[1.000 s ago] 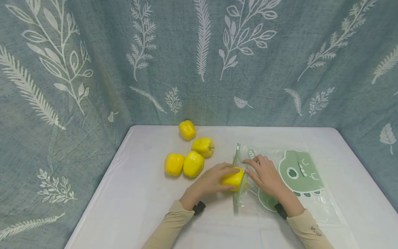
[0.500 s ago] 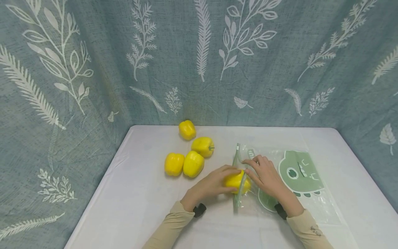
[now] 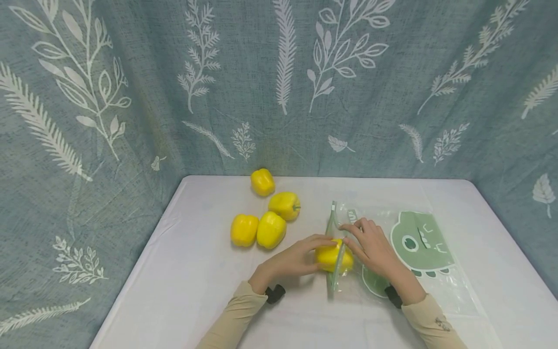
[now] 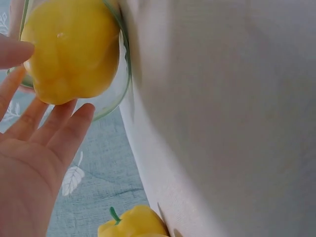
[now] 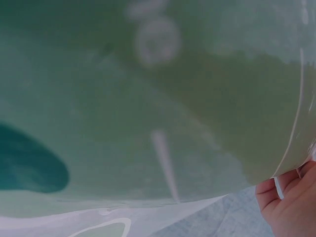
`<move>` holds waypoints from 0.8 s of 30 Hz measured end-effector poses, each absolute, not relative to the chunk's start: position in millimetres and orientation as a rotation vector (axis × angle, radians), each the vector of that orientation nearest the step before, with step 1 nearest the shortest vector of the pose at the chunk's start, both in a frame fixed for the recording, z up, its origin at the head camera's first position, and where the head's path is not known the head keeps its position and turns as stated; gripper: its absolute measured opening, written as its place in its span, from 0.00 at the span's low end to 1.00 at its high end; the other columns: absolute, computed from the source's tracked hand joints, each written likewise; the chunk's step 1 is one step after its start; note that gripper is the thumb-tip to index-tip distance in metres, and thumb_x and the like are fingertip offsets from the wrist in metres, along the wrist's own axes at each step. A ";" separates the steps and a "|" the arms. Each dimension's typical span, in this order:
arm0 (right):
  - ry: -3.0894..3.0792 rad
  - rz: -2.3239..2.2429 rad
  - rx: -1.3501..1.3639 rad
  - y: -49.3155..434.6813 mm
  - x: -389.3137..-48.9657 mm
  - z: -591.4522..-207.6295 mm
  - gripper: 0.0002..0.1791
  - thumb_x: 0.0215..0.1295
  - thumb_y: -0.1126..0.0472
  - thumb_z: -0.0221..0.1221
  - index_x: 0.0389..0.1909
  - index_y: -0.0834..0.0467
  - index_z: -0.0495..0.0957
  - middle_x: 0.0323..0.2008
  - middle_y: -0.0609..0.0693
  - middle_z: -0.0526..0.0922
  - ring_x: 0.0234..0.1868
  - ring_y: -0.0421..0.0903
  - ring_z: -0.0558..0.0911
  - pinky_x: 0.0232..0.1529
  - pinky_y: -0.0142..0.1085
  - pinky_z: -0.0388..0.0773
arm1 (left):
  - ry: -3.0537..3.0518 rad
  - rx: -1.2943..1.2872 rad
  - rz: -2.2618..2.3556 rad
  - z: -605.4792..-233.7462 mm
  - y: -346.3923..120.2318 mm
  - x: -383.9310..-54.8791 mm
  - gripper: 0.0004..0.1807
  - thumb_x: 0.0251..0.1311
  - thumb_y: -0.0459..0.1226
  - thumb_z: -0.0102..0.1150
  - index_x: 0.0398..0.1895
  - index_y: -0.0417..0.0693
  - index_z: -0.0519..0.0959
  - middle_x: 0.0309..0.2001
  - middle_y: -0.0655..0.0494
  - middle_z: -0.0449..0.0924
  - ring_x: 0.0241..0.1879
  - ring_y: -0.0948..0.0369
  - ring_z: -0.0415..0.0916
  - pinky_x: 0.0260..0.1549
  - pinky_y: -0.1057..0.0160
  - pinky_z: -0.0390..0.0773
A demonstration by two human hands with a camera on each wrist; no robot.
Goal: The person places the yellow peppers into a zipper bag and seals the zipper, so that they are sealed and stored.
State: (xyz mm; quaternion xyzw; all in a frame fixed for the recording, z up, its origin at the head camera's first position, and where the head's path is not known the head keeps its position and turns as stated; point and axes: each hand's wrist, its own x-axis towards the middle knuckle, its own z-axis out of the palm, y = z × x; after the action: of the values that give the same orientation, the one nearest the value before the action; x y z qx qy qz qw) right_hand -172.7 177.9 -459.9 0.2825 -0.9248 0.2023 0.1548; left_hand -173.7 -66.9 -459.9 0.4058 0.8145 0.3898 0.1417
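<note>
A yellow bell pepper (image 3: 326, 258) lies in the mouth of a clear zip bag (image 3: 436, 242) printed with a green cartoon creature. Behind it, my left hand (image 3: 293, 259) has its fingers extended and spread around the pepper's near end. In the left wrist view, those fingertips reach the underside of the pepper (image 4: 74, 54), inside the green-rimmed opening. My right hand (image 3: 375, 245) pinches the bag's upper lip, holding the mouth raised. The bag's printed film (image 5: 123, 98) fills most of the right wrist view, with part of my right hand (image 5: 296, 205) at the lower right.
Left of the bag, several more yellow peppers sit on the white table (image 3: 174, 300): one at the back (image 3: 262, 182), one with a green stem (image 3: 285, 206), and a pair side by side, including the leftmost pepper (image 3: 244, 230). A patterned blue-grey curtain (image 3: 244, 87) surrounds the table.
The pepper has slid rightward into the bag's mouth under my left hand. Most recently that hand has eased back a little to the left. My right hand has kept its place.
</note>
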 end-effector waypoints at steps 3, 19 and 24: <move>-2.650 0.577 0.806 177.7 -172.5 -460.3 0.15 0.66 0.51 0.53 0.53 0.47 0.72 0.36 0.47 0.68 0.34 0.44 0.66 0.33 0.34 0.60 | 2.335 1.157 1.139 -460.1 -67.2 -174.2 0.32 0.59 0.34 0.56 0.67 0.59 0.61 0.69 0.60 0.57 0.69 0.62 0.51 0.68 0.56 0.55; -2.653 0.572 0.811 177.2 -172.6 -461.1 0.15 0.66 0.51 0.52 0.53 0.47 0.72 0.36 0.47 0.68 0.34 0.43 0.65 0.33 0.33 0.60 | 2.394 1.116 1.168 -462.8 -74.3 -176.4 0.32 0.60 0.40 0.58 0.68 0.55 0.60 0.67 0.60 0.61 0.66 0.61 0.57 0.66 0.58 0.59; -2.661 0.564 0.806 176.8 -171.9 -461.2 0.15 0.67 0.51 0.52 0.53 0.47 0.72 0.36 0.47 0.68 0.34 0.43 0.66 0.33 0.34 0.60 | 2.451 1.013 1.167 -459.4 -77.1 -176.3 0.32 0.58 0.44 0.60 0.66 0.54 0.63 0.61 0.57 0.67 0.57 0.58 0.68 0.57 0.59 0.71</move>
State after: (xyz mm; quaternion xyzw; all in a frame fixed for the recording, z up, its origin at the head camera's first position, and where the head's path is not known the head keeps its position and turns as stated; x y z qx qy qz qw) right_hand -171.9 176.8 -461.2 0.2807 -0.9271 0.1967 0.1518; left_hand -176.3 -77.1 -459.4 0.3471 0.8396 0.3997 0.1216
